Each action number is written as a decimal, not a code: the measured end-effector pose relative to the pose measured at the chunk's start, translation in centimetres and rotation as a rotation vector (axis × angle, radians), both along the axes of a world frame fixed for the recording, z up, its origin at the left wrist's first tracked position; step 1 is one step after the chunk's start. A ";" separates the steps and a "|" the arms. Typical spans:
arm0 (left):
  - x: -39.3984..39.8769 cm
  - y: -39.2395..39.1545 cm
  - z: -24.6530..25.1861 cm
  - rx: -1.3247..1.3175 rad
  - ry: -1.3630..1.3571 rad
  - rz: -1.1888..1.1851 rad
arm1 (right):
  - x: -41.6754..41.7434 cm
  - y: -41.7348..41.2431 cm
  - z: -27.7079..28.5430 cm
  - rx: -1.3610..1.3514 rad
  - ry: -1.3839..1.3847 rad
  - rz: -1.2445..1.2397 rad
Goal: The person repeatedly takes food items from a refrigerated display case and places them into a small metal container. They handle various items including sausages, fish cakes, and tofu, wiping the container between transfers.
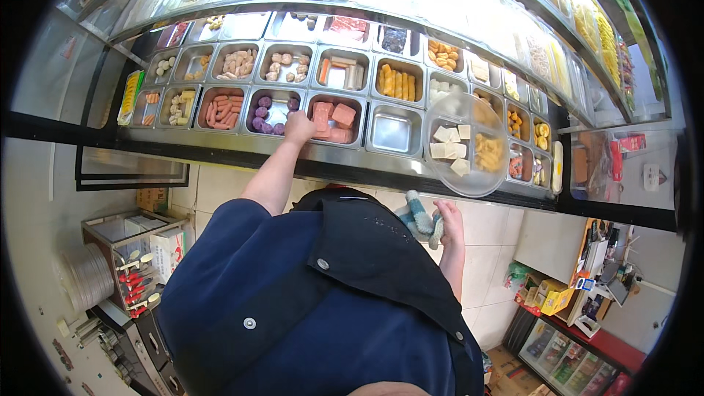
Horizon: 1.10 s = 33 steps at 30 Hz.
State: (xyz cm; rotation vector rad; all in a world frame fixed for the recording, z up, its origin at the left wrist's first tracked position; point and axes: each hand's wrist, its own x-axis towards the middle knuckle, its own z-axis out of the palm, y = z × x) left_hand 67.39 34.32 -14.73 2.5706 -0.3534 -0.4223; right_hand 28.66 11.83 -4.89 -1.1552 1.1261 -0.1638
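My left hand [300, 127] reaches to the divider between two steel trays. On its left, one tray holds purple balls [265, 114]; on its right, another holds pink blocks of luncheon meat [344, 115]. The fingertips face away from me, so whether they grip anything is hidden. Low by my body, my right hand [452, 224] holds a teal and white knitted glove [420, 216]. Ahead of that hand, a round clear plastic lid [467, 179] lies over trays with white tofu-like pieces [450, 146] and yellow pieces [488, 151].
A bare-bottomed steel tray [395, 129] adjoins the luncheon meat. Further trays hold small sausages [224, 109] and yellow rolls [396, 83]. A glass shelf edge [352, 9] crosses above the rear trays. The dark counter edge [352, 168] runs before me. Utensils [135, 283] stand at left.
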 end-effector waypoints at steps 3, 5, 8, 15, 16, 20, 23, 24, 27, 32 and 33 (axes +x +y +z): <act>1.1 -0.6 -1.0 -0.022 0.077 0.053 | 0.3 1.1 -0.1 0.030 0.049 -0.018; 1.6 -1.1 -0.8 -0.063 0.143 0.090 | 0.1 1.7 -0.3 0.032 0.073 -0.026; 2.0 -1.6 -0.4 -0.140 0.127 0.137 | -0.7 2.2 0.2 0.018 0.059 -0.142; 5.4 -0.6 -4.7 -0.187 0.326 0.147 | -3.7 -1.2 3.2 -0.070 -0.165 -0.789; 5.1 -1.0 -4.7 -0.156 0.238 0.163 | -4.5 -2.4 3.2 -0.105 -0.219 -0.896; 5.9 -1.4 -6.4 -0.093 0.227 0.241 | -6.5 -7.0 3.7 -0.215 -0.368 -1.215; 5.7 -2.0 -5.1 -0.013 0.249 0.170 | -7.8 -11.2 3.0 -0.296 -0.452 -1.343; 5.4 -2.2 -3.1 0.060 0.213 0.074 | -8.2 -12.5 2.4 -0.316 -0.491 -1.374; 5.0 -2.0 0.9 0.275 0.187 -0.131 | -6.8 -15.9 1.9 -0.324 -0.510 -1.401; 3.3 -1.5 2.4 0.387 0.297 -0.169 | -6.3 -21.2 -1.3 -0.390 -0.465 -1.532; 2.7 -1.8 3.3 0.389 0.333 -0.180 | -5.4 -21.8 -1.3 -0.461 -0.382 -1.543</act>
